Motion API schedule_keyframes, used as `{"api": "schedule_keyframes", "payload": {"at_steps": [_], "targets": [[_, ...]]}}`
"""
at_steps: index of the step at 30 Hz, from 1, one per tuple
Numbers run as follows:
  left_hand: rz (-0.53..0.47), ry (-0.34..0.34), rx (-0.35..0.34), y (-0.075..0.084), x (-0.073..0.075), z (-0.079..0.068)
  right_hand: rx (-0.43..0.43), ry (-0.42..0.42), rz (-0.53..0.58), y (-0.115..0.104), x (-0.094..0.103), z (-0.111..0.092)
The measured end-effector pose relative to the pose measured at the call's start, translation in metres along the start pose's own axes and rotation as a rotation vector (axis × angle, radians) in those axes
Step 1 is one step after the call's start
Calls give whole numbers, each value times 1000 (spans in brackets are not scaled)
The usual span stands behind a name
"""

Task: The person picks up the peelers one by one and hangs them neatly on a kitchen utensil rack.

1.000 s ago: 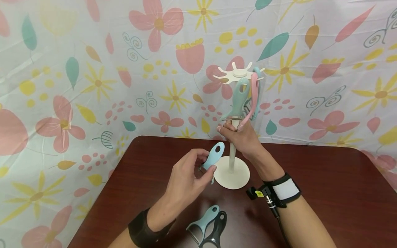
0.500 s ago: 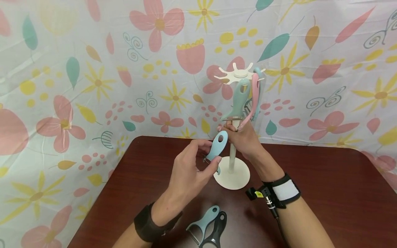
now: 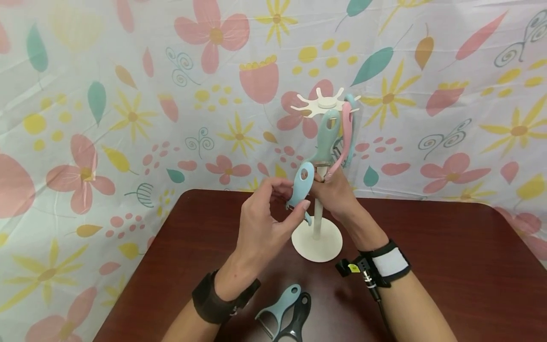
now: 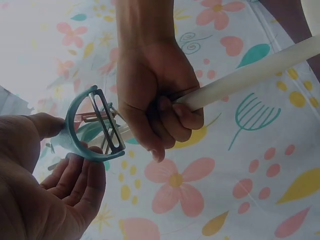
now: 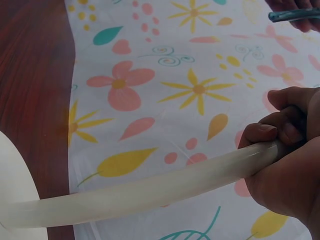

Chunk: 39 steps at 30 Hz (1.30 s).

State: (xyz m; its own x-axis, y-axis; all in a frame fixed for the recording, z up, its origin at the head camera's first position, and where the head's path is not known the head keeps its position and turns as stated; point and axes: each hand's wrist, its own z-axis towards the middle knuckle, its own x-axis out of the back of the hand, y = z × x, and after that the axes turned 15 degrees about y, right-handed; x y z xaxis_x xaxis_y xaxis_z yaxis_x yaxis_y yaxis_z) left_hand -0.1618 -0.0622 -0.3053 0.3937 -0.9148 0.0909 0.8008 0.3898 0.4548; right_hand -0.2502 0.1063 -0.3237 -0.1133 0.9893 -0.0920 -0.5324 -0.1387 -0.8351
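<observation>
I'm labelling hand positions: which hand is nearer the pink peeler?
Right. The right hand grips the post by the lower end of the pink peeler; the left hand is farther, lower and to the left.

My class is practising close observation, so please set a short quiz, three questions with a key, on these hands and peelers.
1. Identify: what does the left grip hold?
2. True or false: the right grip is wrapped around a round base.
3. Multiple choice: how many peelers are seen lying on the table?
A) one
B) two
C) four

Key:
1. The light blue peeler.
2. False; it holds the white pole.
3. B: a blue-gray peeler and a dark peeler.
</observation>
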Motion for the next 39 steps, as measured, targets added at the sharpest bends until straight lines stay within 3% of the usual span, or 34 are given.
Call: {"api": "schedule_keyframes", "payload": {"at_steps": [11,22,28,35,39], "targets": [[-19,60,-17,20,0,19,-5,16,-12,11,2,2],[-54,122,-39,20,-4,31,-55,30,-7,22,5,1],[-74,154,-45,22,-7,38,-85,92,-175,21,7,0],[-93,179,-62,25,-12,46,-59,82,-143,8,3,0],[-99,190,-69,25,-14,49,-24,91,-202,-5,-1,-4]]}}
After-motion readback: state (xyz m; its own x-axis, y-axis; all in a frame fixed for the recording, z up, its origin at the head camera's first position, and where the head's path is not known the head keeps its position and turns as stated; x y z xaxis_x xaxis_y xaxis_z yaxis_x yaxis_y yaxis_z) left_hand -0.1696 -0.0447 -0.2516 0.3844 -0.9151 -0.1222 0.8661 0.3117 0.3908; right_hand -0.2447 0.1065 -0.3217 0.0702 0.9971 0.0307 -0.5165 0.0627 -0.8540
